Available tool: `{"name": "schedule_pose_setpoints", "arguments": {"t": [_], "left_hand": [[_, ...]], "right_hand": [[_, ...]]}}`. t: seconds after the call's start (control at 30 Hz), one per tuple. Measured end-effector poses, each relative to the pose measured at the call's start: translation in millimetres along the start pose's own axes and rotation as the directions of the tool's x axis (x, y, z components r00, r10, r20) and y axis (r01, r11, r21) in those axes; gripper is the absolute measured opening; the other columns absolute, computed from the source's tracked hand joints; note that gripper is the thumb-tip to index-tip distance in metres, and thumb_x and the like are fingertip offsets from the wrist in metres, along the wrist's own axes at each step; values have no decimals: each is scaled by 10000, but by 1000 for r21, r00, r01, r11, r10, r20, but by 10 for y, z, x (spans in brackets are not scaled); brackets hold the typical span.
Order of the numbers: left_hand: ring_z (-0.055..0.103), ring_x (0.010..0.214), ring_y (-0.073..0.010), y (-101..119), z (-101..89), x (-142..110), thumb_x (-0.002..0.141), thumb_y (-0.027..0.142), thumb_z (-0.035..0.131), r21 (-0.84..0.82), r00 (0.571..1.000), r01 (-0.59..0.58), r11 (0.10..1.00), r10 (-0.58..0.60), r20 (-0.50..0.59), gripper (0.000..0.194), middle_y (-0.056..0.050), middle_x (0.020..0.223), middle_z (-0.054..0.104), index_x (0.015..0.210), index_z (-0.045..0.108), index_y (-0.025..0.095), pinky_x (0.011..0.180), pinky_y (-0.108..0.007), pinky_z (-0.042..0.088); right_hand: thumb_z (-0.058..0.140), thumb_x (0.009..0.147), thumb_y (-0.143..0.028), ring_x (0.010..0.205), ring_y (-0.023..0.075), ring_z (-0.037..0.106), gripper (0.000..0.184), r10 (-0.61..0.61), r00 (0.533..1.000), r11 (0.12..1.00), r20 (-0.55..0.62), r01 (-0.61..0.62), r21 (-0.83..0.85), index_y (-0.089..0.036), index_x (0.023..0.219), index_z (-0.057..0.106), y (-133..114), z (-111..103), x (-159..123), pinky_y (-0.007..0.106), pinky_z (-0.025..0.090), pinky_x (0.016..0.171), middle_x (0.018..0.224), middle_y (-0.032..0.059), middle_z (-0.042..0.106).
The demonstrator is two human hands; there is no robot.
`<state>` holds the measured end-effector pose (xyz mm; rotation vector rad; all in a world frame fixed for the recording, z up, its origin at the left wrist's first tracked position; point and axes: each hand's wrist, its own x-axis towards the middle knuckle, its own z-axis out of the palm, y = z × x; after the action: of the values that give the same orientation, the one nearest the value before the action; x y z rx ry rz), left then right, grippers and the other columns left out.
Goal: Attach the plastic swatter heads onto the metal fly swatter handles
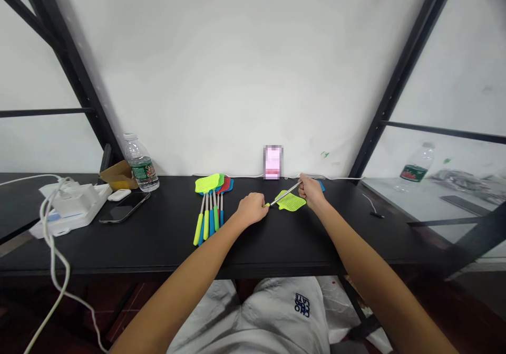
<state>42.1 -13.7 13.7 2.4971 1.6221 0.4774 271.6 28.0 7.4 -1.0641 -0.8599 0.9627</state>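
left hand (pixel 251 209): grip clenched round one end of a steel swatter rod (pixel 285 193); a yellow tip pokes out, the rest of that end is hidden in the fist.
right hand (pixel 312 192): grip closed on the rod's other end, contact hidden by fingers; rod held out between both hands, apparently to keep it steady.
lime mesh swatter head (pixel 290 201): lies on the surface (pixel 169 248) just under the rod; cannot tell if attached.
swatter row (pixel 211 217): left of the hands, handles side by side toward the person, heads overlapping, apparently grouped on purpose.
blue swatter head (pixel 321 186): mostly behind the right hand.
pink object (pixel 272 162): pixelated against the wall, unreadable.
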Motion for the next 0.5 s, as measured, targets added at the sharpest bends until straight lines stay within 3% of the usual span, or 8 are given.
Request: {"name": "schedule_pose_setpoints", "arguments": {"t": [0.33,0.5], "left_hand": [[624,918,-220,8,5,-11,837,338,550,-12,1000,-17,1000,17,-2,148,-57,977,663,794,606,209,711,-295,471],[602,879,-200,-8,22,0,865,332,512,-27,994,-79,996,77,-71,165,-68,958,633,808,588,197,680,-280,443]], "right_hand": [[633,851,-494,343,37,251,387,-12,1000,1000,25,12,2,-195,690,449,-12,37,-33,159,157,313,464,-88,308],[609,854,-532,333,37,235,412,11,1000,1000,-17,-11,18,-200,689,430,-27,25,-12,149,143,310,440,-97,296]]}}
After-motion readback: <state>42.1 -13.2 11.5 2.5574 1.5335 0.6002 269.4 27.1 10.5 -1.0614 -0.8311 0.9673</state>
